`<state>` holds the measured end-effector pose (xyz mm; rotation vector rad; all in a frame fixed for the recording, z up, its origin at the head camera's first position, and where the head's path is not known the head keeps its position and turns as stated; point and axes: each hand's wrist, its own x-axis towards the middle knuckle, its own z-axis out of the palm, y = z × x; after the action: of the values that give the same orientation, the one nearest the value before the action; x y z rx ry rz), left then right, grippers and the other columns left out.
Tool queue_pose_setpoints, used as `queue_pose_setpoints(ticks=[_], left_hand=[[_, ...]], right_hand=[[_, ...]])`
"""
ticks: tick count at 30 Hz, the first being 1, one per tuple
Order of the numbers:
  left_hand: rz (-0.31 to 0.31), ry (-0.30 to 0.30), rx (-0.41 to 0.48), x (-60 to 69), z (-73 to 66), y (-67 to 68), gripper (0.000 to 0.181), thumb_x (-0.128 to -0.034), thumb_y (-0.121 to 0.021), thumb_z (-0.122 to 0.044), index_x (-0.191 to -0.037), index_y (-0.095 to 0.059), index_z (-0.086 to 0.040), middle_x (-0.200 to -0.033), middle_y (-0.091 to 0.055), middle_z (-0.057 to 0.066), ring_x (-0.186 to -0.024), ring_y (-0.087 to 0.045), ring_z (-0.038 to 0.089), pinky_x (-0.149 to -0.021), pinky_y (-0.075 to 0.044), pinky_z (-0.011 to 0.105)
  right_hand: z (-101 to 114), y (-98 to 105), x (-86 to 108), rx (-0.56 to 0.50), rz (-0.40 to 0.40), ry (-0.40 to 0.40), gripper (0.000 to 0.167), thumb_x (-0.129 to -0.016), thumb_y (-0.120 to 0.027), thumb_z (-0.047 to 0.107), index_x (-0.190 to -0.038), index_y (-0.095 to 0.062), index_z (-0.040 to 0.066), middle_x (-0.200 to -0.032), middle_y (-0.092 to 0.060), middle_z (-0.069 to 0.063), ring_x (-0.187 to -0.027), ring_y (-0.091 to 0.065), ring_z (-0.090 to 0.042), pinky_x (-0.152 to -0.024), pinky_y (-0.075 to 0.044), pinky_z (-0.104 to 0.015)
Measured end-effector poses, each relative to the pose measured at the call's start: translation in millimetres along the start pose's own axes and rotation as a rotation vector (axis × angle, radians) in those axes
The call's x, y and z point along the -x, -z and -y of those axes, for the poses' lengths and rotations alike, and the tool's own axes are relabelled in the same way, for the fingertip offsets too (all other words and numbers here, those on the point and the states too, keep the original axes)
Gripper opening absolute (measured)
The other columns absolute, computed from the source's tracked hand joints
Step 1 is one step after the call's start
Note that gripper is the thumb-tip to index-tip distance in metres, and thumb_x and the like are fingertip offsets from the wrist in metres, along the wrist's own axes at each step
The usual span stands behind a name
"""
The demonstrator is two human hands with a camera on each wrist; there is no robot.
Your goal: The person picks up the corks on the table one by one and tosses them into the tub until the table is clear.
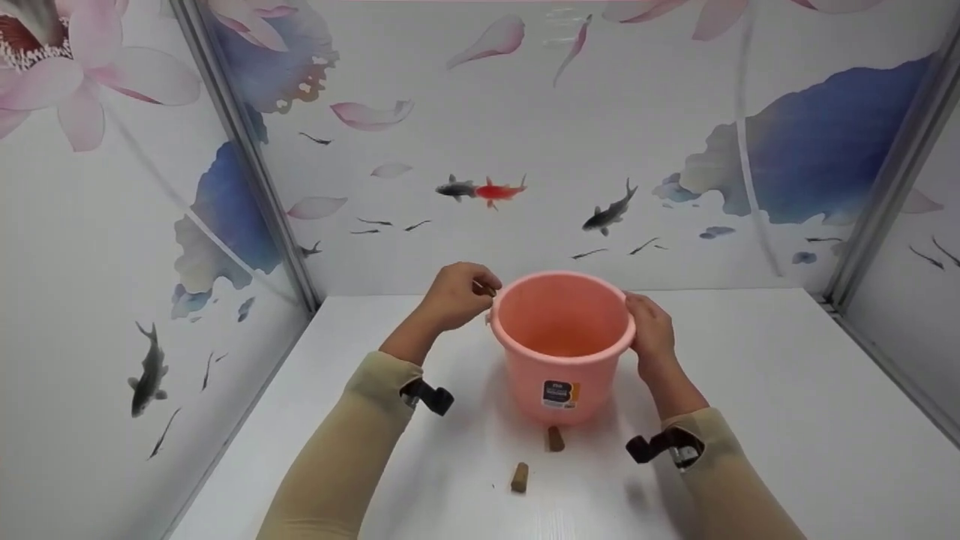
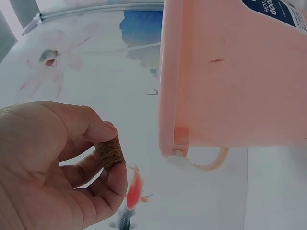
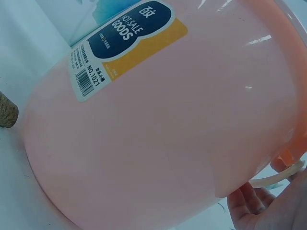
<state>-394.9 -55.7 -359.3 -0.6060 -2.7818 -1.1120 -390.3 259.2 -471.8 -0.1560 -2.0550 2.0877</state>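
Note:
A pink plastic bucket [image 1: 562, 386] stands upright on the white table, its label facing me. Between thumb and fingers my left hand [image 1: 459, 296] pinches a brown cork stopper [image 2: 110, 152], close beside the bucket's left rim and outside it. In the left wrist view a gap separates this cork from the rim. My right hand [image 1: 652, 330] grips the bucket's right side at the rim, near the pale handle [image 3: 278, 177]. Two more corks lie in front of the bucket: one cork [image 1: 555, 439] by its base, another cork [image 1: 520, 478] nearer to me. Inside, the visible bottom looks bare.
The white tabletop [image 1: 795, 405] runs back to a wall panel [image 1: 540, 232] printed with fish and petals. Side panels with metal frame posts [image 1: 247, 157] enclose it left and right. A small black camera [image 1: 431, 396] sits on each wrist.

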Motion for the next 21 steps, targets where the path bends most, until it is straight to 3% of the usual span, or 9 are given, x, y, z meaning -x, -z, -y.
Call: queue_pose_setpoints(ticks=[11, 18, 21], left_hand=[[0.033, 0.011, 0.029, -23.0, -20.1, -3.5, 0.024, -0.0956, -0.066, -0.006, -0.116, -0.078, -0.008, -0.113, -0.075, 0.009, -0.108, -0.070, 0.023, -0.091, -0.063, 0.038], [0.032, -0.043, 0.061, -35.4, -39.7, -4.9, 0.025, -0.0957, -0.065, -0.005, -0.117, -0.077, -0.009, -0.112, -0.075, 0.007, -0.107, -0.070, 0.021, -0.094, -0.062, 0.036], [0.045, -0.060, 0.057, -41.0, -47.3, -12.4, 0.024, -0.0958, -0.066, -0.004, -0.116, -0.077, -0.010, -0.109, -0.074, 0.005, -0.103, -0.069, 0.019, -0.092, -0.062, 0.034]], right_hand=[[-2.4, 0.9, 0.5, -0.002, -0.004, -0.012, 0.047, -0.112, -0.047, 0.038, -0.143, -0.063, 0.007, -0.106, -0.072, 0.011, -0.092, -0.069, -0.005, -0.079, -0.060, -0.022], [-2.3, -4.8, 0.4, 0.000, -0.005, 0.013, 0.047, -0.112, -0.046, 0.038, -0.142, -0.064, 0.007, -0.110, -0.072, 0.007, -0.094, -0.069, -0.007, -0.081, -0.060, -0.023], [-1.8, -4.1, 0.1, -0.003, -0.001, 0.012, 0.046, -0.112, -0.047, 0.038, -0.141, -0.065, 0.007, -0.113, -0.073, 0.005, -0.095, -0.069, -0.008, -0.082, -0.061, -0.024]])
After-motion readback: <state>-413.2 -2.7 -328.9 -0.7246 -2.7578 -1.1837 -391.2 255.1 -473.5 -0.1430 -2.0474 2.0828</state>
